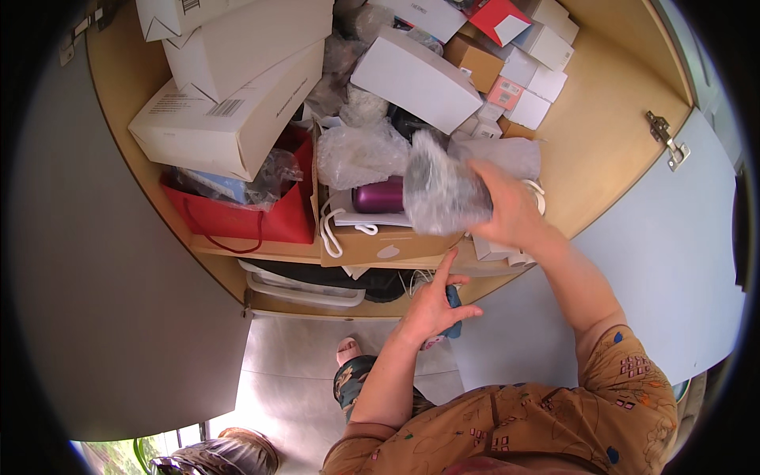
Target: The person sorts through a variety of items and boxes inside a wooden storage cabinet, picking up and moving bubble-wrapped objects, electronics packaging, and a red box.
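My right hand [513,205] grips a bundle in clear bubble wrap [442,184], held above the front of the cupboard shelf. What is inside the wrap looks dark, but I cannot make it out. Just left of it lies a shiny purple cylinder [377,196], partly covered, on a brown cardboard box [389,243] with white cord handles. My left hand [433,309] hovers lower down, before the shelf's front edge, thumb and forefinger spread. A blue item [453,312] shows behind that hand; whether they touch I cannot tell.
White boxes [225,119] are stacked at the left above a red paper bag [255,214]. More bubble wrap [365,151], a long white box [418,77] and several small boxes fill the shelf. Cupboard doors [136,285] stand open on both sides. A white plastic tray [303,288] sits below.
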The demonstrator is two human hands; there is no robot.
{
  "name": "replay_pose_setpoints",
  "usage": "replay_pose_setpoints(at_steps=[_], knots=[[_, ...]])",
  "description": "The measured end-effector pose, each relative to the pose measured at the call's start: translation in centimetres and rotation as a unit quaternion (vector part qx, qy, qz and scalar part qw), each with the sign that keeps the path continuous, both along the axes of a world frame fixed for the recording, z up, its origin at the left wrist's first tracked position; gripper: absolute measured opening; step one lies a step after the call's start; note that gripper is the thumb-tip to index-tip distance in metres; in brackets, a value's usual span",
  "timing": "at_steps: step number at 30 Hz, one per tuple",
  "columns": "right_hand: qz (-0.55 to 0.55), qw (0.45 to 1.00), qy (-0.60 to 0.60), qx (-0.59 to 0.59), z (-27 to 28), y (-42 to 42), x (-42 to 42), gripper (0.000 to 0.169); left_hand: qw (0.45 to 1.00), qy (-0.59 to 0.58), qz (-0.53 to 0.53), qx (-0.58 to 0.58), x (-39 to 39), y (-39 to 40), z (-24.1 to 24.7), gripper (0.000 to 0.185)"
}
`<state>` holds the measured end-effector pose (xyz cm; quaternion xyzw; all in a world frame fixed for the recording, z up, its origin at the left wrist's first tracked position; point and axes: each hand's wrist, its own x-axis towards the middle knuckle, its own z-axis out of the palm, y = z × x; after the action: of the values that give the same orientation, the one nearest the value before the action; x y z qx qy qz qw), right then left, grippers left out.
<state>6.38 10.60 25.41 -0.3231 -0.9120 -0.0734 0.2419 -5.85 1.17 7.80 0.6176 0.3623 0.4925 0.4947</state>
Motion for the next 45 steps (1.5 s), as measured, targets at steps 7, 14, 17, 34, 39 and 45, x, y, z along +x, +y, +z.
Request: replay_pose_setpoints(at_steps=[7,14,17,34,39,45], knots=[[0.010,0.990,-0.015,-0.143,0.9,7.8,-4.3,0.070,1.000,-0.002,-0.006,-0.008,0.2,0.7,-0.2,0.117],[0.038,0.991,-0.067,-0.110,-1.2,10.6,-6.2,0.065,0.999,0.002,-0.015,-0.032,-0.4,1.0,-0.2,0.117],[0.079,0.991,-0.107,-0.021,-1.7,11.9,-5.9,0.067,1.000,0.003,-0.013,-0.018,-0.3,1.1,-0.5,0.116],[0.031,0.998,-0.059,-0.008,-2.5,9.9,-7.2,0.037,0.999,0.010,-0.031,-0.024,0.0,0.9,-0.7,0.112],[0.007,0.988,-0.148,-0.040,-0.9,9.5,-7.2,0.049,0.999,0.018,-0.032,-0.014,0.5,1.7,-2.4,0.109],[0.067,0.975,-0.210,-0.040,3.7,9.9,-7.8,0.048,0.993,0.060,-0.105,-0.009,-0.1,2.9,-7.0,0.077]])
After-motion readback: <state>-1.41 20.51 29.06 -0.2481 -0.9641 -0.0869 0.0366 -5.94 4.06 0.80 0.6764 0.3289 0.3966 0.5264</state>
